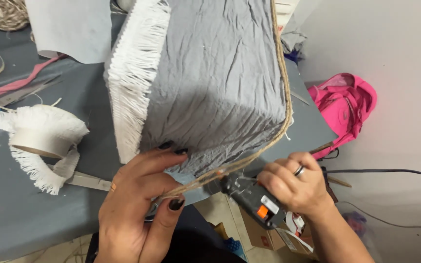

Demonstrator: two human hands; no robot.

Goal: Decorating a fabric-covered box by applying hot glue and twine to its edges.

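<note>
Two hands: left hand (137,204) pinches jute cord (210,176); right hand (293,185) grips glue gun (254,199).

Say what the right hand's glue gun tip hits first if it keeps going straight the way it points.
Most likely the jute cord along the bottom edge of the grey fabric-covered box. The glue gun in the right hand points up-left at it; left hand fingers lie just beyond. Depth is unclear.

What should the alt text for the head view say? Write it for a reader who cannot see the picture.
A person's left hand presses jute twine along the edge of a grey fabric-covered box trimmed with white fringe, while the right hand holds a black glue gun at that edge. A roll of fringe and scissors lie on the grey table.
</note>
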